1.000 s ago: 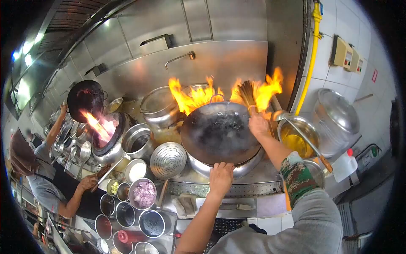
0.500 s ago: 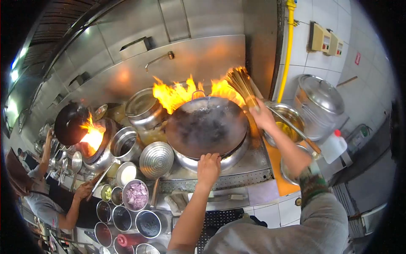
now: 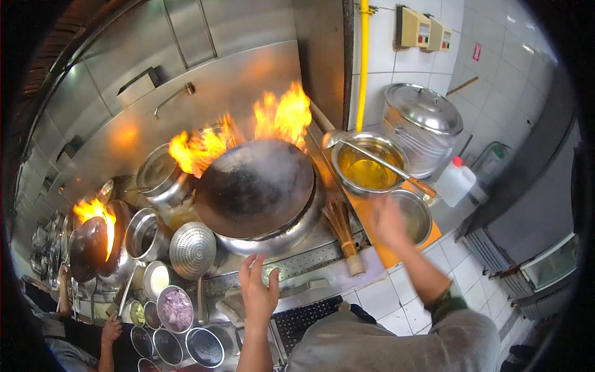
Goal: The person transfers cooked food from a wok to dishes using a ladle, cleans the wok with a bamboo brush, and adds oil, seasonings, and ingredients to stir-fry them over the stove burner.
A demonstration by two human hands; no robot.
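A dark, steaming wok [image 3: 254, 192] sits on the burner in the head view, with flames rising behind it. My left hand [image 3: 259, 288] is just below the wok's near rim, apart from it, its fingers spread and holding nothing. To the right of the wok, a bamboo wok brush [image 3: 339, 230] lies on the stove's edge, bristles pointing away from me. My right hand [image 3: 390, 222] is blurred by motion over the orange board, beside a metal bowl [image 3: 414, 217]; its fingers are not clear. Beyond it a ladle [image 3: 390, 166] rests across a pot of yellow oil [image 3: 365, 175].
Left of the wok stand a perforated skimmer [image 3: 192, 250], metal pots and a bowl of chopped purple onion [image 3: 175, 310]. A co-worker's hand [image 3: 111, 328] is at another burner with a flaming wok [image 3: 88, 248]. A lidded pot [image 3: 423, 127] and a white jug [image 3: 455, 183] stand at right.
My right hand has let go of the bamboo brush, which now lies on the stove's edge, and has moved toward me. My left hand has come off the wok's rim. The view has swung right.
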